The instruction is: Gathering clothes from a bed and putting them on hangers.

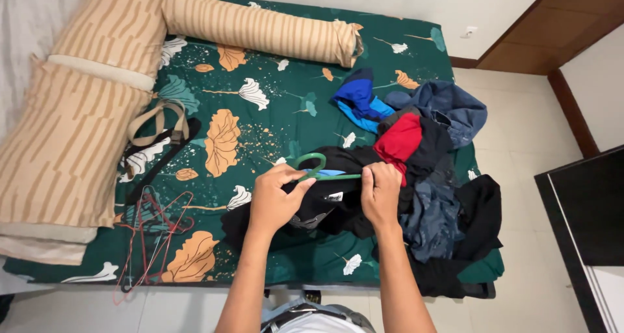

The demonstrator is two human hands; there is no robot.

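A green plastic hanger (314, 166) lies across a black garment (325, 206) on the bed. My left hand (275, 199) grips the hanger near its hook, pinching it with the garment's neck. My right hand (381, 191) holds the hanger's right arm and the black cloth together. A small white label shows on the black garment between my hands. Just right of my hands lies a pile of clothes (432, 177): red, blue, denim and dark pieces.
The bed has a dark green sheet with leaf print (260, 112). Striped beige pillows (71, 138) and a bolster (260, 30) line its left and far edges. Several wire hangers (153, 235) and a beige strap bag (156, 128) lie at left. A dark cabinet (585, 203) stands right.
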